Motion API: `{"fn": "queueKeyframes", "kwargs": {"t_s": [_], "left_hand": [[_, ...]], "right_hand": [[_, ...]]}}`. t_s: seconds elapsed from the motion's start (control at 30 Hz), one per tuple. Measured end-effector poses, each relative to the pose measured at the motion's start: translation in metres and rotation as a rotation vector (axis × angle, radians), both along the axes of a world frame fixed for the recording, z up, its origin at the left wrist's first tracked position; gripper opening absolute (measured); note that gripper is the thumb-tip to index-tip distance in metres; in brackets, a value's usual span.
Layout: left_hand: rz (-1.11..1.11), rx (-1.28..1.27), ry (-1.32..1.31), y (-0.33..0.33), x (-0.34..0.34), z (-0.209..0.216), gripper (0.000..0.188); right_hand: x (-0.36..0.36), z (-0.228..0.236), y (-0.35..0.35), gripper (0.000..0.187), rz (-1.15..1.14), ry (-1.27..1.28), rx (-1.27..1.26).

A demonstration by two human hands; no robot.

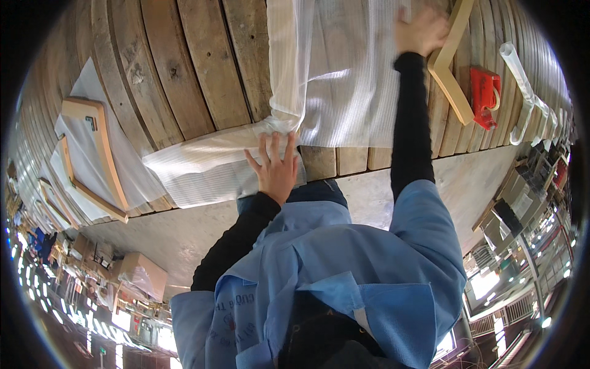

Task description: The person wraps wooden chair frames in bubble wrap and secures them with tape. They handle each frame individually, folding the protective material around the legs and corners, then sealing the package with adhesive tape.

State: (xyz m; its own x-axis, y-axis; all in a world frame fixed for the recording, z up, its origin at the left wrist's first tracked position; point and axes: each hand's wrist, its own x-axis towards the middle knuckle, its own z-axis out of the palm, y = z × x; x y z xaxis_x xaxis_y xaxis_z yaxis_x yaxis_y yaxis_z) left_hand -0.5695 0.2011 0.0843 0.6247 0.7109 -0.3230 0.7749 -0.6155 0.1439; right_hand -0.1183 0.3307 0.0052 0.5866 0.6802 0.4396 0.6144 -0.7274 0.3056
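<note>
On a table of broad wooden planks (203,67), a translucent white foam sheet (335,80) is spread across the middle and hangs in a fold over the near edge. The left hand (276,169) is pressed flat on this near fold, fingers spread wide and nothing enclosed by them. The right hand (421,29) is stretched to the far part of the sheet, at its right border; it is blurred, and whether the sheet is pinched or only touched cannot be told. Just beside that hand, to the right, an angled wooden frame piece (452,61) is laid on the planks, with a red tool (484,95) next to it and a twisted strip of white wrap (522,92) further right. At the left end of the table, two more wooden frame pieces (92,160) are seen resting on white sheeting. Black sleeves and a blue overgarment (344,264) fill the near part of the view.
</note>
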Motion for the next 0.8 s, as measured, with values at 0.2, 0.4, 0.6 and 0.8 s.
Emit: {"fn": "queueKeyframes", "kwargs": {"t_s": [0.2, 0.4, 0.6, 0.8], "left_hand": [[0.111, 0.035, -0.369, 0.016, 0.011, -0.014, 0.034], [0.042, 0.128, -0.502, 0.01, -0.002, -0.033, 0.036], [0.099, 0.042, -0.221, -0.034, -0.002, -0.02, 0.068], [0.041, -0.019, -0.139, -0.037, -0.004, -0.006, 0.08]], "right_hand": [[0.107, -0.002, -0.117, 0.128, -0.249, 0.693, -0.084], [0.152, -0.011, -0.115, 0.097, -0.41, 0.547, -0.091], [0.069, 0.101, -0.114, 0.092, 0.094, 0.522, 0.236], [-0.17, 0.211, -0.121, 0.077, 0.845, 0.731, 0.127]]}}
